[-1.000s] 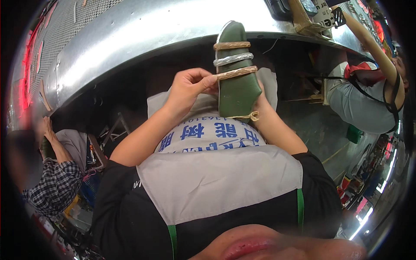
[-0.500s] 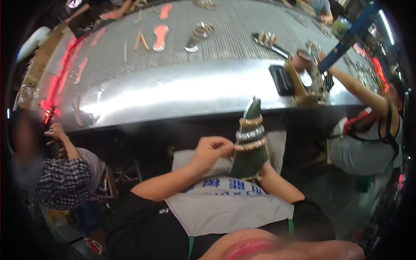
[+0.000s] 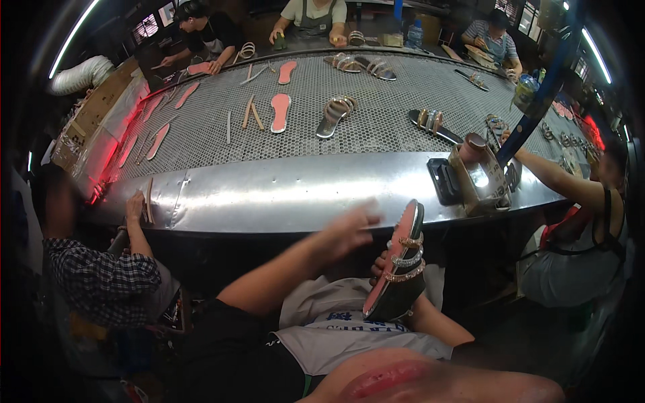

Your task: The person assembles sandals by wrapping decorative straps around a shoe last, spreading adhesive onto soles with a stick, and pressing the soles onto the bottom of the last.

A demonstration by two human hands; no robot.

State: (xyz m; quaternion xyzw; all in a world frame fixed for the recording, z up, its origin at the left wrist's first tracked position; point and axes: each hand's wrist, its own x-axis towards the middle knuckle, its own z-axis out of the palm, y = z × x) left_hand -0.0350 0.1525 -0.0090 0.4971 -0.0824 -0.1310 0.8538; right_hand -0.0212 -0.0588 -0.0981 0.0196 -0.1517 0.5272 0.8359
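Observation:
My right hand (image 3: 380, 263) is closed round a sandal (image 3: 393, 269) and holds it steeply tilted in front of my apron. Its pink sole face with a silver edge is turned to the left. Three glittering straps, gold, silver and rose-gold, wrap round the dark green foot-shaped form on its right side. Part of that hand is hidden behind the sandal. My left hand (image 3: 349, 228) is a little to the left of it, blurred by motion. Its fingers look spread, with nothing seen between them, and it is apart from the sandal.
A metal-edged bench (image 3: 269, 191) with a mesh top runs ahead, bearing a pink sole piece (image 3: 280, 113), a strapped sandal (image 3: 334, 115) and thin strips (image 3: 252, 113). A cardboard box (image 3: 480, 178) and a black case (image 3: 443, 181) stand front right. Co-workers sit around.
The view has tilted up, showing more of the bench. My left hand has left the straps and moved up. The sandal has turned, so its pink sole face shows.

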